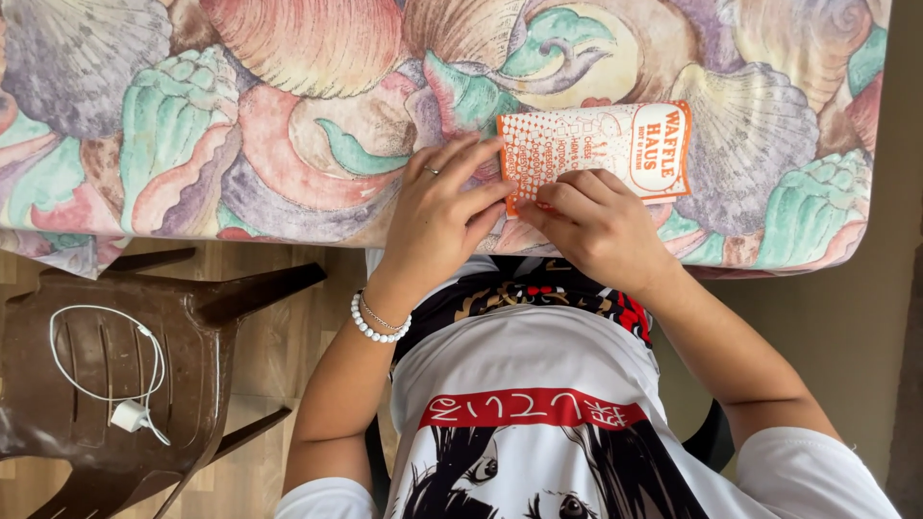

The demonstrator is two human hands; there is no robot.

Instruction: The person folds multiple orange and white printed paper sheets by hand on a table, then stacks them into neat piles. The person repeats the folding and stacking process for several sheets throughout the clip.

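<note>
Pressing our left hand (pixel 437 207) and right hand (pixel 596 226) on orange-white paper sleeve (pixel 596 149) — both pinching its near edge — upper centre, on shell-print tablecloth (pixel 240 125); brown chair (pixel 115 375) lower left.

The desk (pixel 288 115) fills the far part of the view, covered with a cloth printed with large seashells in pink, teal, lilac and cream; the cloth's edge hangs slightly over the near side at the left. Below it on the left stands a dark brown plastic chair (pixel 115 384) with a slatted seat, and a coiled white charger cable (pixel 106 360) with its plug lies on that seat. The floor (pixel 279 346) beneath is light wood-look planks. On the right the floor looks plain beige. Light is soft and even.
</note>
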